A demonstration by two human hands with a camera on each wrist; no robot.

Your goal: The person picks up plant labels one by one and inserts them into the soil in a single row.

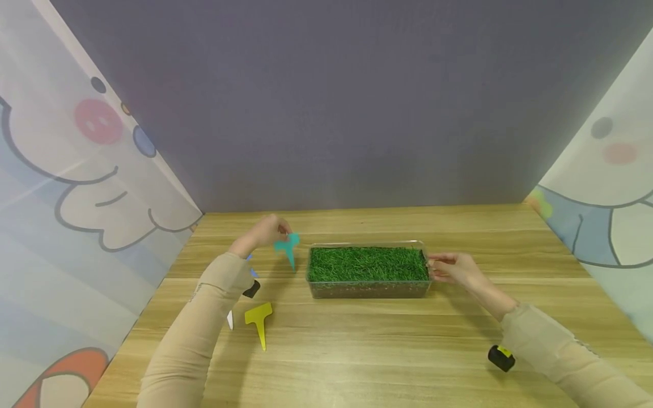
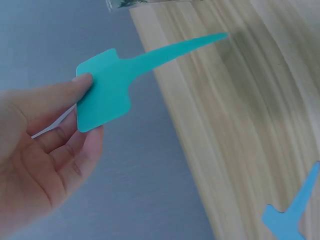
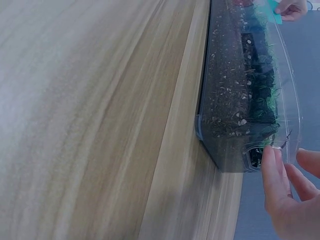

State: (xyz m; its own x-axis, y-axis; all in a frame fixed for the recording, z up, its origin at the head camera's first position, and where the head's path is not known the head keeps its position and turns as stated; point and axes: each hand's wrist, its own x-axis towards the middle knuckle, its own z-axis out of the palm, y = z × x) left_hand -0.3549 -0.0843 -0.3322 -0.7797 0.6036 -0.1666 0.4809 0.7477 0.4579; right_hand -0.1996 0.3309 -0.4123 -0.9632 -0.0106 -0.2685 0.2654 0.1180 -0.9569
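Observation:
My left hand [image 1: 267, 229] pinches a teal T-shaped plant label [image 1: 288, 246] by its broad head, left of a clear plastic tray [image 1: 369, 292]. In the left wrist view the thumb lies on the label [image 2: 105, 95], its pointed stem free in the air. The tray holds short green grass [image 1: 368, 264] over dark soil. With extended fingers, my right hand [image 1: 461, 271] touches the tray's right end near the rim. Some of those fingertips show against the clear end wall in the right wrist view.
A yellow plant label [image 1: 259, 320] lies left on the wooden table [image 1: 388, 351]. A blue label [image 2: 290, 217] and a white one [image 1: 230, 320] are partly covered by the left arm. Black wrist devices [image 1: 501, 358] are on both arms. A grey panel [image 1: 357, 113] stands behind.

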